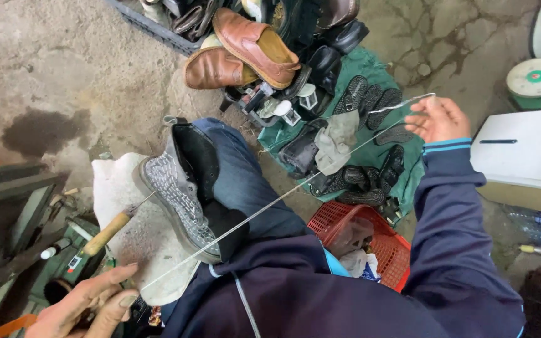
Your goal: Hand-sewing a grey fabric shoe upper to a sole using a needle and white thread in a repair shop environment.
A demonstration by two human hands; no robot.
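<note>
- Head view: right hand (438, 119), far right, fingers pinching a white thread (270, 203) pulled taut.
- Left hand (86, 307), near left, fingers closed on the thread's other end.
- Thread: thin, light, probably slippery; best pinched near its ends.
- Grey boot (180, 188) on the knee, sole up; wooden-handled awl (111, 230) stuck in it; seems stiff.

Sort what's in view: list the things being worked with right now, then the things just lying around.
In use:
right hand pulling the thread
left hand at the thread's other end
boot on the knee
awl with wooden handle stuck at the boot's sole

Lying about:
brown shoes
black soles on green cloth
red basket
grey rag
</note>
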